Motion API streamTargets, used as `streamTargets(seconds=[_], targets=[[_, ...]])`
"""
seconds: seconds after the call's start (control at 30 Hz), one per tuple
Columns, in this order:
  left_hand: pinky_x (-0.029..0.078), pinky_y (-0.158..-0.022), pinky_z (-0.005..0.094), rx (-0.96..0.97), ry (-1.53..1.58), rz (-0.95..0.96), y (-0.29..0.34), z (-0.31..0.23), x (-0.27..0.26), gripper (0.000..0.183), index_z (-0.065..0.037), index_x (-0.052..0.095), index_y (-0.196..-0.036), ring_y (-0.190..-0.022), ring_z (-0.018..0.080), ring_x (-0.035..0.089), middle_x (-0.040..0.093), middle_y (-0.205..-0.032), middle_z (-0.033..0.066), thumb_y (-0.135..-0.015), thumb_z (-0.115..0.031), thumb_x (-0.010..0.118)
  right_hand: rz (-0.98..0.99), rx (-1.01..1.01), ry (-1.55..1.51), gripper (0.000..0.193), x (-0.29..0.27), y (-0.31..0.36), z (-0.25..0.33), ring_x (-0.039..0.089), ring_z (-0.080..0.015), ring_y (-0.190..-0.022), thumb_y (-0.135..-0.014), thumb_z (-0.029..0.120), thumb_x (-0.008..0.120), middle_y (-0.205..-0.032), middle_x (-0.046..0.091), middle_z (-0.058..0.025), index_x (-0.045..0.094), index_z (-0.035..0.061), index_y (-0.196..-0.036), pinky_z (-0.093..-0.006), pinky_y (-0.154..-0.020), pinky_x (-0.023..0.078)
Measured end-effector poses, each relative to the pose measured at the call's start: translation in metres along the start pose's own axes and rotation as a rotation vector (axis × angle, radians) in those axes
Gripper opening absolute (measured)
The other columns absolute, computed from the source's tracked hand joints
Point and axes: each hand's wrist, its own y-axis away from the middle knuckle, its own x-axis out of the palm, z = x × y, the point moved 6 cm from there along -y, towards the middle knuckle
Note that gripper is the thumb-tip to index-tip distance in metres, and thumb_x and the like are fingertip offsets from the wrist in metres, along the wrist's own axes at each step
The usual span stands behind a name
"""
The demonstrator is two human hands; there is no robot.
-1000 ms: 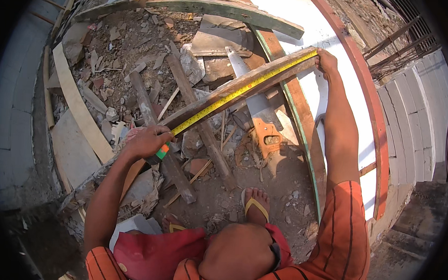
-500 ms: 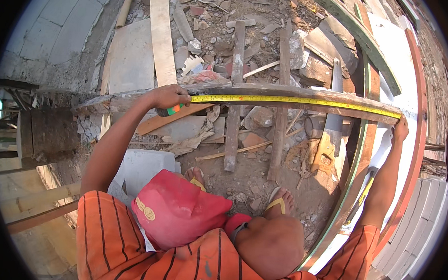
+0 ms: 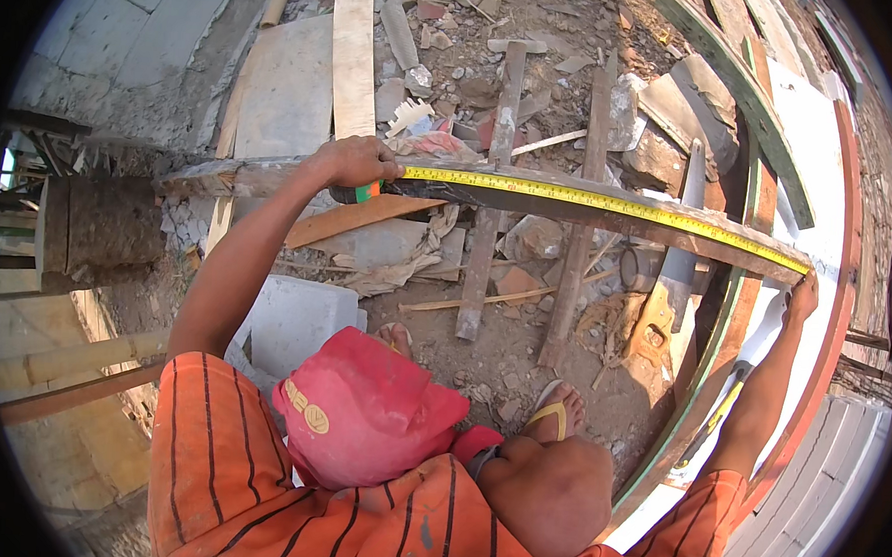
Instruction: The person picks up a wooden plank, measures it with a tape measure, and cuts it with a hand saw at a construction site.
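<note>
A long wooden beam (image 3: 221, 180) runs crosswise in front of me. Along it stretches the yellow blade of a tape measure (image 3: 569, 197). My left hand (image 3: 359, 162) is closed round the tape's case, whose green, orange and black side (image 3: 365, 190) peeks out below the fingers. At the beam's right end, the fingers of my right hand (image 3: 805, 296) pinch the tape's free end against the wood. Behind and below the beam, nearest my right hand, a handsaw (image 3: 653, 325) with a wooden handle stands tilted.
Two narrow wooden strips (image 3: 480, 280) cross under the beam over rubble. Long timbers (image 3: 700, 389) and a white sheet (image 3: 800, 339) lie at my right, with a yellow-handled tool (image 3: 724, 405) on the sheet. A pale block (image 3: 300, 322) sits by my left foot. Grey block walling (image 3: 128, 36) rises far left.
The view has shifted and turned slightly, so the beam slopes down more to the right. Both hands keep their hold on the tape measure.
</note>
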Motion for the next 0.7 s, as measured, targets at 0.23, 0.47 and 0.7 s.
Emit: streamTargets(seconds=[0.23,0.47,0.7], targets=[[0.048,-0.079,0.0388,-0.131,-0.103,-0.04,0.001,-0.008,-0.01,0.041,-0.011,0.072,-0.092,-0.092,0.0262,0.064,0.069,-0.094,0.0101,-0.085,-0.049,0.056,-0.091,-0.086,-0.058,0.037,0.006,0.018,0.011,0.043,-0.0076,-0.058,-0.093,0.043,0.051,-0.069,0.048,0.0046,0.066,0.0163,-0.113,-0.0239,-0.049,0.037],[0.049,-0.081,0.0378,-0.091,-0.066,0.064,-0.003,-0.013,-0.012,0.038,-0.015,0.073,-0.096,-0.094,0.0245,0.064,0.069,-0.099,0.0082,-0.083,-0.048,0.059,-0.065,-0.033,-0.046,0.043,0.006,0.014,0.005,0.056,-0.0117,-0.078,-0.094,0.042,0.047,-0.101,0.062,-0.0008,0.063,0.0134,-0.122,-0.0249,-0.058,0.043],[0.047,-0.075,0.0344,-0.021,0.073,0.103,-0.013,-0.002,-0.007,0.035,-0.007,0.073,-0.086,-0.082,0.0216,0.063,0.069,-0.085,0.0105,-0.082,-0.041,0.063,-0.164,-0.075,-0.074,0.039,0.007,0.003,0.001,0.047,-0.0092,-0.057,-0.093,0.041,0.05,-0.072,0.053,0.0013,0.067,0.0117,-0.113,-0.0239,-0.047,0.036]])
